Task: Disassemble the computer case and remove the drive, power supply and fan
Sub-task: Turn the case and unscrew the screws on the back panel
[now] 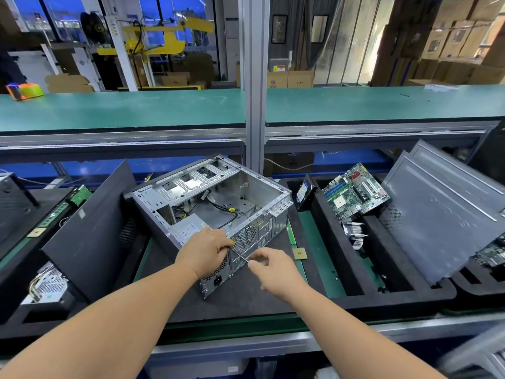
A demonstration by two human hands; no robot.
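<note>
An open grey computer case [175,192] lies on its side on a black foam mat, its inside facing up. The power supply [187,228] sits in the near corner, with black and yellow cables behind it. A round fan grille [247,237] shows on the rear panel. My left hand [203,251] grips a yellow-handled screwdriver [237,252] at the case's rear edge. My right hand [273,269] pinches the thin shaft near its tip, just in front of the rear panel. A hard drive [303,194] leans upright in a slot to the right of the case.
A black side panel [90,228] leans left of the case. A foam tray on the right holds a motherboard [355,195], a heatsink [354,233] and grey panels [442,214]. A CPU chip [299,253] lies near the case. Another power supply [47,287] sits at the lower left.
</note>
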